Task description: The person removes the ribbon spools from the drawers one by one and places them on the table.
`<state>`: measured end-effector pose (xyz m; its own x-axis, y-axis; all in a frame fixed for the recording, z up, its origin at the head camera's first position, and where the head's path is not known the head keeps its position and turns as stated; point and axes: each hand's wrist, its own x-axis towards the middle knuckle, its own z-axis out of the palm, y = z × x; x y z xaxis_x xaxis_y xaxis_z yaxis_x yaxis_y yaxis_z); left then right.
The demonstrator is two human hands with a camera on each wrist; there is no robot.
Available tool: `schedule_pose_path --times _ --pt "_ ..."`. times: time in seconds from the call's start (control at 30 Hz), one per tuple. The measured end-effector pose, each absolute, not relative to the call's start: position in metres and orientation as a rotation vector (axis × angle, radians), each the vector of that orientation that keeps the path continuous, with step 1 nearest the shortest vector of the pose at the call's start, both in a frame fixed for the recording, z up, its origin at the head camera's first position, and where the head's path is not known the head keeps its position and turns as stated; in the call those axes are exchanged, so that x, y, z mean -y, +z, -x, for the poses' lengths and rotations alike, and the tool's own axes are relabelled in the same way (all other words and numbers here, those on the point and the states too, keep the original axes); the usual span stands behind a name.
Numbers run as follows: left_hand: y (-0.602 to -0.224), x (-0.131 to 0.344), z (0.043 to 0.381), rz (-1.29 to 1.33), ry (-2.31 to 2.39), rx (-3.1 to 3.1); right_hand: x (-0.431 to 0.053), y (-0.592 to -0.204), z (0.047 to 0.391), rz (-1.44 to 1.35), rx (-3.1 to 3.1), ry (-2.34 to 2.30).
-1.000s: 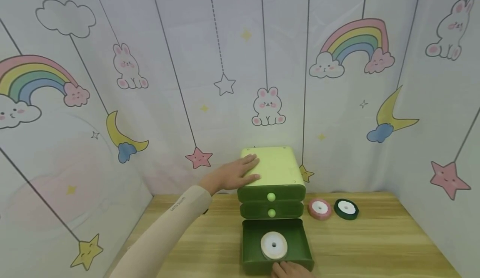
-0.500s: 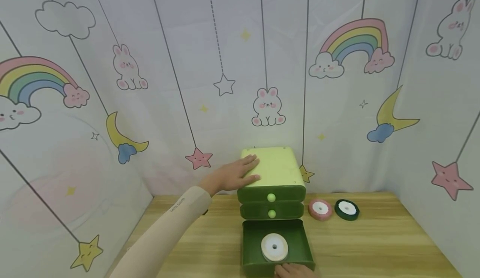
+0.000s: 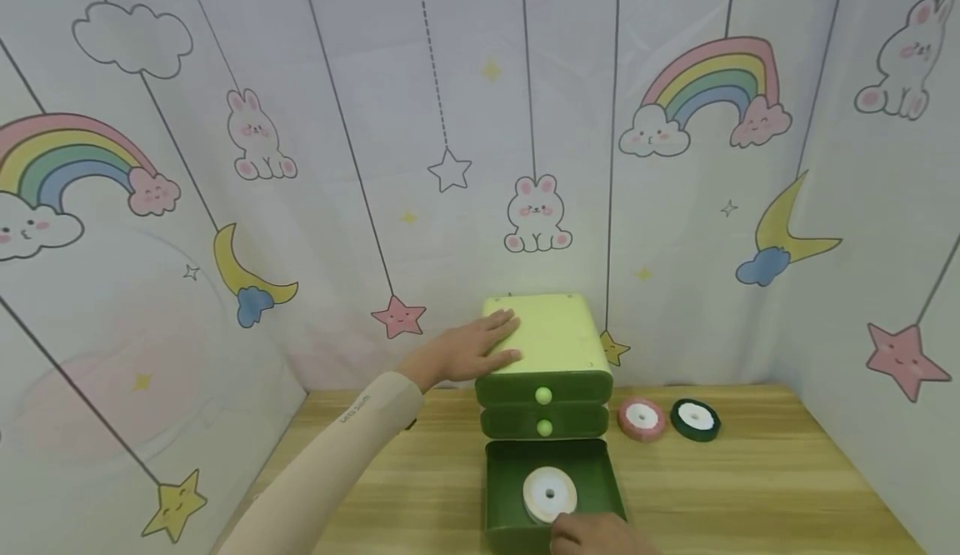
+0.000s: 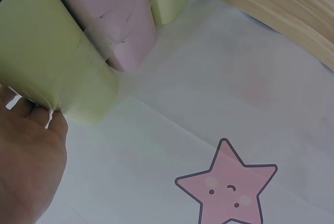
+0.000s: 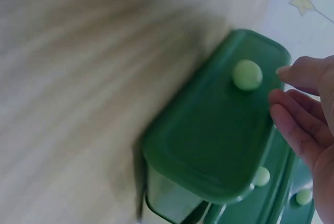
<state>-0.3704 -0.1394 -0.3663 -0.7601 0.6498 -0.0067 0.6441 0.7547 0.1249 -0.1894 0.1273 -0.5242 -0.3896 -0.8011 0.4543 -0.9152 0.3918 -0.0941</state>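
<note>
A small drawer cabinet (image 3: 555, 334) with a light green top and dark green drawer fronts stands against the back cloth. My left hand (image 3: 476, 351) rests palm down on its top, fingers spread; the left wrist view catches that hand (image 4: 31, 151) at the cabinet's edge. The bottom drawer (image 3: 510, 459) is pulled out, and a pale ribbon spool (image 3: 536, 488) lies flat inside. At the front rim is my right hand (image 3: 596, 536). In the right wrist view, its thumb and fingers stand apart beside the rim, near a round light green knob (image 5: 247, 75), holding nothing.
To the right of the cabinet, a pink ribbon spool (image 3: 641, 419) and a dark green ribbon spool (image 3: 695, 419) lie on the wooden table (image 3: 742, 488). Two upper drawers (image 3: 510, 387) are closed. A printed cloth (image 3: 345, 205) walls the back and sides.
The bottom drawer came out slightly toward me. My right hand has since lifted from its front rim and now overlaps the spool's near edge in the head view. My left hand stays put.
</note>
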Motion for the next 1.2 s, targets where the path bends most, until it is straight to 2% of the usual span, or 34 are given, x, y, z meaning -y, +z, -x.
schedule_pose_path --times 0.07,0.47,0.8,1.2 --pt "-0.367 0.139 0.371 -1.068 0.167 -2.900 -0.129 -0.519 0.194 -1.519 2.127 0.336" --pt "-0.368 0.139 0.371 -1.079 0.139 -2.902 -0.135 -0.491 0.210 -1.470 1.976 0.316" --pt "-0.363 0.137 0.369 -1.108 0.074 -2.899 -0.142 -0.470 0.213 -1.463 2.252 0.169" --pt "-0.363 0.136 0.372 -1.100 0.014 -2.902 -0.129 -0.454 0.235 -1.521 2.539 0.024"
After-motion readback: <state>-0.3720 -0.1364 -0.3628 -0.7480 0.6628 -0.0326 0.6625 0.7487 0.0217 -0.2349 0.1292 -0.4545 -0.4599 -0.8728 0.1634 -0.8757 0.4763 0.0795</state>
